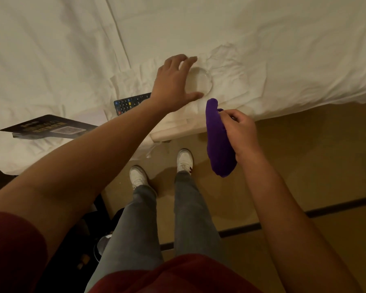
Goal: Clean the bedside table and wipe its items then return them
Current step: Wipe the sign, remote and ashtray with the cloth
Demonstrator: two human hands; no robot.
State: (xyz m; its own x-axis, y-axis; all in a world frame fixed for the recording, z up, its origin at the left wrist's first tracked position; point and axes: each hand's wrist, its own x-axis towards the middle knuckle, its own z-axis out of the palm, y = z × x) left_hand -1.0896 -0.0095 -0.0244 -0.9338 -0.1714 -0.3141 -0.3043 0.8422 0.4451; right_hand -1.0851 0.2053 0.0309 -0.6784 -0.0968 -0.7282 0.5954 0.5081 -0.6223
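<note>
Head cam looks down at a white bed w/ rumpled sheets; person stands at its corner, white shoes on tan floor. Left hand reaches out over a clear glass dish lying on the sheets nr the bed edge; fingers spread apart and mostly straight, arched over the dish's left side; thumb points toward the dish's near rim; can't tell if they actually touch the glass (it's transparent and hard to read against the white). Right hand grips a purple cloth, fingers curled round its upper part; cloth hangs down in a long fold, held just off the bed corner, near the dish but apart from it. Black remote lies on the bed just left of the left wrist, partly hidden by it; button side up. Dark card/booklet w/ gold print lies further left on the sheets, well apart from the dish. Red sleeves and grey trousers at bottom; dark furniture at lower left, too dim to make out.
</note>
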